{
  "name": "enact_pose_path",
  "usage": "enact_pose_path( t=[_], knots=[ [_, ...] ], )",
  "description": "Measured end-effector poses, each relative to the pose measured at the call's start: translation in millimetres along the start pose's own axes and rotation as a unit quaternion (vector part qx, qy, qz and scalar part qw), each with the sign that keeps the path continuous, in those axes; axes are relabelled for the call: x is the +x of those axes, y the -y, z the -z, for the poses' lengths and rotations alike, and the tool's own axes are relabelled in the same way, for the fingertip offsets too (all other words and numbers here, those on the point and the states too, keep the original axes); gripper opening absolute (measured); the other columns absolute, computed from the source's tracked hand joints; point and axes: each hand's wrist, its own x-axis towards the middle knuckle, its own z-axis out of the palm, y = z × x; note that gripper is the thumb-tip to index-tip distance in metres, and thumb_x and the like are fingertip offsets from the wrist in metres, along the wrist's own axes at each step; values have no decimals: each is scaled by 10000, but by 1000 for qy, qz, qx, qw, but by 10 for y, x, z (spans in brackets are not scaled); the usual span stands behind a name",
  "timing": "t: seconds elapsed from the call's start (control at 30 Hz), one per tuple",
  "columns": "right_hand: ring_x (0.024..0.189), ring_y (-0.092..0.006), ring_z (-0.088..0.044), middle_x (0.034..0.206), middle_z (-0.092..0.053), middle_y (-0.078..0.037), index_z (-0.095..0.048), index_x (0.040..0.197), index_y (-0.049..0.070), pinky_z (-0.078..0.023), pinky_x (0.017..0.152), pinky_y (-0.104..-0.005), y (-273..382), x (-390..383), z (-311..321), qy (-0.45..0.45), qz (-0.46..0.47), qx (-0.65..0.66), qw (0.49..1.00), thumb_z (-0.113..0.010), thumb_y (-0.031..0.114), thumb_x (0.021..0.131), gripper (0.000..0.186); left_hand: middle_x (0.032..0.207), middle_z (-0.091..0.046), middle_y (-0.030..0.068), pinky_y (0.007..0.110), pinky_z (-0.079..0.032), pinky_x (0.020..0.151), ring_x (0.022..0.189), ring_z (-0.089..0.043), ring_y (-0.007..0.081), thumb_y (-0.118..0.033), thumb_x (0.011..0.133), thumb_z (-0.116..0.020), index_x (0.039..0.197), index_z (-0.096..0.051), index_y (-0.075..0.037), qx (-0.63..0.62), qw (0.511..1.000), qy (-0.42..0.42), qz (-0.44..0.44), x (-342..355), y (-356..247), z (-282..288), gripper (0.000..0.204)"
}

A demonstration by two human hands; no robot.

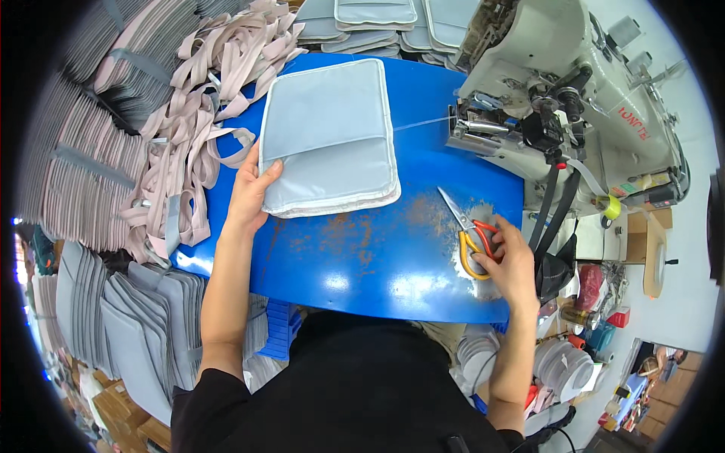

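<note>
My left hand (253, 189) grips the left edge of a grey padded fabric pouch (325, 113), thumb on top and fingers underneath. Pale binding runs round the pouch, and a pocket seam crosses its front. A thin thread (424, 123) stretches from its right edge to the sewing machine (547, 124). At the right of the blue table (325, 287), my right hand (507, 260) is closed around the handles of a pair of scissors (467, 234), one red and one yellow. The blades point away from me, up and to the left, slightly parted. Some right fingertips are hidden behind the handles.
A heap of pale pink straps (200, 113) lies along the table's left side. Tall bundles of grey and pink panels (83, 166) stand beyond it, and grey panels (143, 325) sit below. More grey pouches (374, 15) lie at the back. Black straps (555, 208) hang by the machine.
</note>
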Motion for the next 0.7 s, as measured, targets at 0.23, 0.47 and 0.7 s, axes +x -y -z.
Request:
enact_pose_path(
  t=[0.23,0.47,0.7],
  knots=[
    [775,-58,-563,926,-646,-26,-498,1529,43,-479,701,-225,-65,168,-163,173,-27,310,934,-866,42,776,838,1360,-654,104,335,-543,993,1186,-653,170,-102,981,-720,1532,-462,-34,14,1000,-7,-10,114,-4,-71,612],
    [675,-219,-616,798,-661,-57,-635,1322,86,-526,686,-348,848,703,-490,-56,154,139,977,-916,342,791,653,1358,-653,109,330,-543,989,1176,-657,175,-102,967,-727,1532,-468,-36,16,1000,-13,7,126,-81,-98,625],
    [671,-145,-616,768,-685,-64,-686,1257,68,-523,658,-315,773,1004,-661,-64,63,232,969,-917,292,820,543,1345,-660,111,345,-535,1000,1191,-647,196,-92,933,-749,1521,-496,-39,28,998,11,-47,620,-196,-207,642]
  ],
)
